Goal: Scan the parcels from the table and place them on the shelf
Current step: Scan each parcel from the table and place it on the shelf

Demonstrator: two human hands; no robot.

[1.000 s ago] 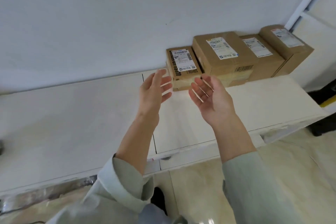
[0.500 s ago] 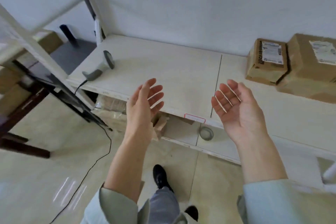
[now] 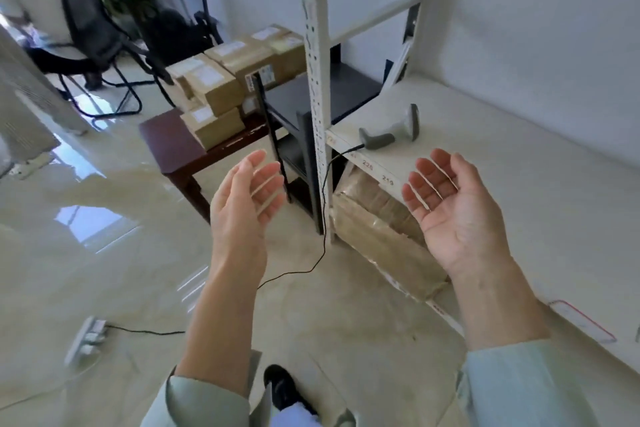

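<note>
Several brown cardboard parcels (image 3: 221, 90) with white labels are piled on a dark wooden table (image 3: 166, 139) at the upper middle. A grey handheld scanner (image 3: 391, 130) lies on the white shelf board (image 3: 519, 184) at the right, its cable hanging to the floor. My left hand (image 3: 246, 204) and my right hand (image 3: 453, 208) are raised in front of me, palms facing each other, fingers straight, holding nothing. Both hands are well short of the parcels.
A white perforated shelf upright (image 3: 317, 80) stands between the table and the shelf board. A dark small rack (image 3: 304, 114) sits beside it. A taped bundle (image 3: 381, 229) lies under the shelf. Black chairs (image 3: 104, 38) stand at the back left, and a power strip (image 3: 85, 340) lies on the glossy floor.
My view has swung left from the parcels on the shelf, past the scanner, to the table with its pile of parcels. Both hands stay open and empty, now further apart.
</note>
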